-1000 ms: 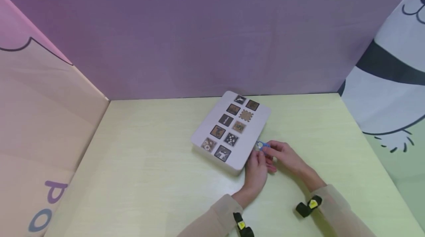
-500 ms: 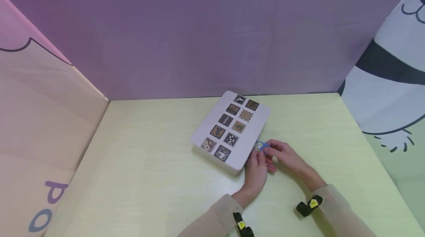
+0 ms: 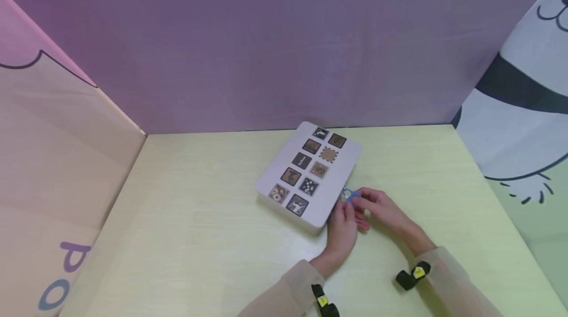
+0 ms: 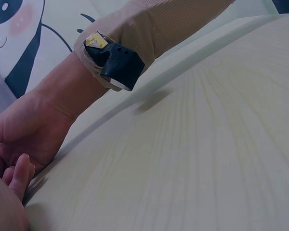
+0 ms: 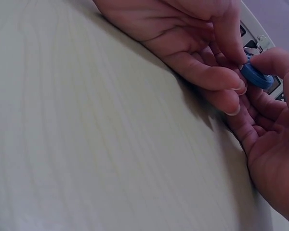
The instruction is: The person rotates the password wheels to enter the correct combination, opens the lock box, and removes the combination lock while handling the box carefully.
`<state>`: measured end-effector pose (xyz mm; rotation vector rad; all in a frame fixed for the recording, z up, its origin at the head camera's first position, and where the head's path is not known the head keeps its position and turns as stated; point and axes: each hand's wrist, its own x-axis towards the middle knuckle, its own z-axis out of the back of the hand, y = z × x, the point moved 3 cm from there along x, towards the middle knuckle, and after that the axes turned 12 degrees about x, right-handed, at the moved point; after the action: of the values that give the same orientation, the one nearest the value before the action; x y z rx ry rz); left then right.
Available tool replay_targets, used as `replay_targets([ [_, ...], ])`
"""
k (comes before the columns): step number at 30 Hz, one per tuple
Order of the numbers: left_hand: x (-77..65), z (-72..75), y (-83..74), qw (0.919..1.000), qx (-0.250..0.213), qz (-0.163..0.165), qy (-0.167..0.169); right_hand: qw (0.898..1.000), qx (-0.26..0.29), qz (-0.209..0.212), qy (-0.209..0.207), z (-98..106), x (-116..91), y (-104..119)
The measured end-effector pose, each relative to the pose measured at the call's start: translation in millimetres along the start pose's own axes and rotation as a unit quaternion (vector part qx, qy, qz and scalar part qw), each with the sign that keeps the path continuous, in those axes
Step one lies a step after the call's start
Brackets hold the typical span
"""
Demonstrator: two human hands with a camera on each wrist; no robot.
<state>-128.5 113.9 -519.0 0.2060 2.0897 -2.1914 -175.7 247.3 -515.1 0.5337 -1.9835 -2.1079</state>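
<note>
A pale, flat box (image 3: 284, 159) with several printed square pictures on its lid lies tilted at an angle on the table. At its right side, a small blue padlock (image 5: 256, 77) is pinched by my right hand (image 3: 383, 211), whose thumb presses on its face. My left hand (image 3: 342, 232) lies against the box's near right corner, with its thumb on the padlock's other edge. Beside the padlock in the right wrist view, a metal clasp (image 5: 263, 42) shows on the box. The left wrist view shows the right hand (image 4: 31, 127), but the padlock is hidden there.
The pale wooden table (image 3: 199, 238) extends around the box on all sides. A purple wall panel (image 3: 266, 46) rises behind the table's back edge, close to the box's far corner. Printed side panels stand left (image 3: 53, 159) and right (image 3: 523, 124).
</note>
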Motion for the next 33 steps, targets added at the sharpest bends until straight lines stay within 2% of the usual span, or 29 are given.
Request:
replay_targets([
  [8,-1.9,1.5,-1.4,0.9999,0.006,-0.012,-0.001,1.0,-0.005,-0.003,-0.005,-0.8,-0.3,0.2],
  [16,-1.1,1.3,-0.7,1.0,0.006,0.004,-0.003,1.0,-0.008,0.001,-0.002,-1.7,-0.5,2.3],
  [22,-1.8,2.3,-2.1,0.9999,0.011,-0.006,0.0,1.0,-0.004,-0.005,-0.008,-0.6,-0.1,3.6],
  [33,-1.5,1.6,-1.4,0.9999,0.01,0.005,0.001,1.0,0.008,-0.006,-0.025,2.0,0.3,0.0],
])
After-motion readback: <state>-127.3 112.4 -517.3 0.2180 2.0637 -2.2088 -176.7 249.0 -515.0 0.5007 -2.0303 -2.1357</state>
